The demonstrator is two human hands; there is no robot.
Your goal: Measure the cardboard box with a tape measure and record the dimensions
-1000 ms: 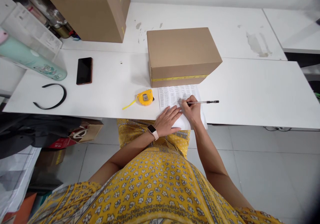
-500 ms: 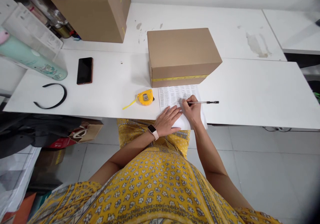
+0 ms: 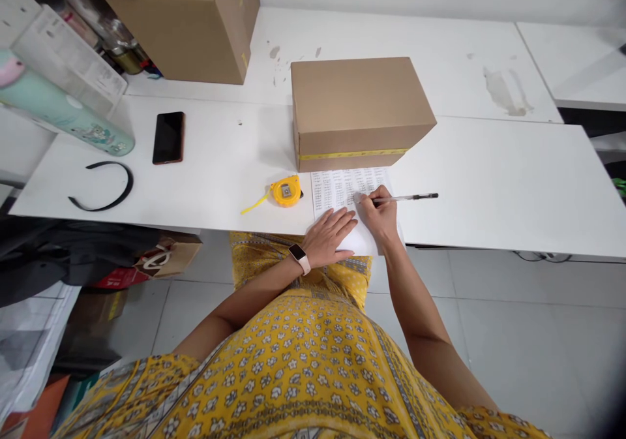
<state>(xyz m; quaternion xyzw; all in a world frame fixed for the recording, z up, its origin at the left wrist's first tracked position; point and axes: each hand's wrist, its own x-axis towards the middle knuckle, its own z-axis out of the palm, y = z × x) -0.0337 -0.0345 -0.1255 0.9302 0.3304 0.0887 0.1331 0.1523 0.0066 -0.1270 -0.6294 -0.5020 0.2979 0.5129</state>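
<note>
My right hand (image 3: 380, 218) is closed round a pen (image 3: 411, 197), whose dark end points to the right. Under it lies a sheet of paper (image 3: 337, 188) covered with columns of small handwriting. My left hand (image 3: 328, 235) rests flat on the paper's lower left part, fingers stretched out, with a watch on the wrist. Just behind the paper stands a closed cardboard box (image 3: 362, 100) with a yellow strip along its front side. To the left of the paper sits a yellow tape measure (image 3: 286, 192), a short piece of its blade pulled out.
A phone (image 3: 169, 137), a black headband (image 3: 128, 188) and a mint-green bottle (image 3: 73, 113) lie or stand at the left of the white table (image 3: 508, 184). Larger cardboard boxes (image 3: 195, 31) are stacked at the back left. A paper bag (image 3: 178, 256) is below the table edge.
My right hand has shifted slightly to the right with the pen across the paper. My left hand stays in place. The whole view has moved a little.
</note>
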